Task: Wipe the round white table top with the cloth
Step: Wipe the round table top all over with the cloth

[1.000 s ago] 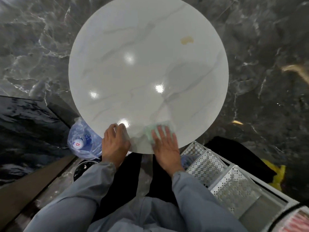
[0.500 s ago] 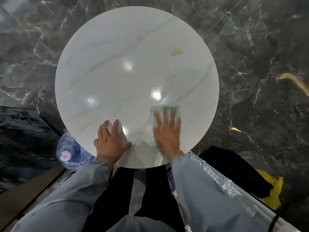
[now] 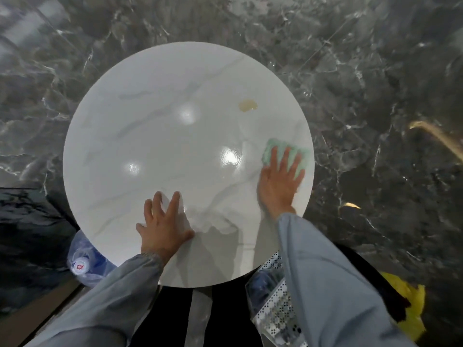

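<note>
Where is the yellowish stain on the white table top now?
In the head view, the yellowish stain lies on the far right part of the table top, beyond the green cloth under the right hand and not touching it.

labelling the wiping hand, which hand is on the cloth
The right hand: it presses the green cloth near the table's right edge; the left hand rests spread on bare table top.
</note>
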Motion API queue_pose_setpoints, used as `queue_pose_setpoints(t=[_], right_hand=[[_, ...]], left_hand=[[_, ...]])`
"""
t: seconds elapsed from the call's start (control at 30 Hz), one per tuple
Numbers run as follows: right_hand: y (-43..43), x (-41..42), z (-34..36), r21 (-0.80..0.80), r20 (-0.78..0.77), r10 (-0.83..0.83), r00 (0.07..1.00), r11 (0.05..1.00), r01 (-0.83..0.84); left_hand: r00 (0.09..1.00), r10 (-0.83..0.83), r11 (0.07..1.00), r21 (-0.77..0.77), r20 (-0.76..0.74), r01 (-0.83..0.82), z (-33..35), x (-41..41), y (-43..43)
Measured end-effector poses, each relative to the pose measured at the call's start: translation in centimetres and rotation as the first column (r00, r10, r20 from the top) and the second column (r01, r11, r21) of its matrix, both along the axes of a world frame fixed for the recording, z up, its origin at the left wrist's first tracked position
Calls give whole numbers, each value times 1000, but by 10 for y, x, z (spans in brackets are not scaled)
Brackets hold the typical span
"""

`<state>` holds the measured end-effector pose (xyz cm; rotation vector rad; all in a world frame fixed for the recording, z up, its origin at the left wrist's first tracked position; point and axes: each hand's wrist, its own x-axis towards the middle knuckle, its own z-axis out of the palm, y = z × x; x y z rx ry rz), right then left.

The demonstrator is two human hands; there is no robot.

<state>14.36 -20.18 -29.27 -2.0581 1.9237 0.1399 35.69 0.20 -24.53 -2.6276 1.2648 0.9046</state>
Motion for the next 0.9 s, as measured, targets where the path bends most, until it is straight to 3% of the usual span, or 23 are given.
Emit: queue_pose_setpoints(t=[0.07,0.13,0.2,0.3,0.43,0.6,0.7,0.8,0.9], right_hand=[[28,41,-4,-59,7,230,973,972,-229],[62,76,1,-48,83,497,864,868,-494],[68,88,6,-32,138,636,759,769,-639],[20,57,-5,-55,80,587,805,809,-585],[-69,-10,-1,23,46,239,970,970,-240],[-112,31,0,33,32,28,999,999,-29],[-83,92,-2,-29,36,275,961,961,-274],[-46,135,-5,-63,73,568,820,823,-565],[-72,128,-6,-58,80,644,761,765,-642]], left_hand=[[1000,4,1000,5,-1,-4,-2,1,1],[1000,9,1000,22,13,-10,-3,2,1],[1000,7,999,34,11,-8,-4,2,1],[1000,0,999,39,7,0,-1,2,-3],[1000,2,999,35,3,-2,-2,1,-2],[1000,-2,999,34,-11,2,-5,4,-2],[1000,-10,999,36,0,10,-5,5,-3],[1000,-27,997,70,5,27,-7,6,-3],[999,-37,996,84,-2,37,-5,8,-6]])
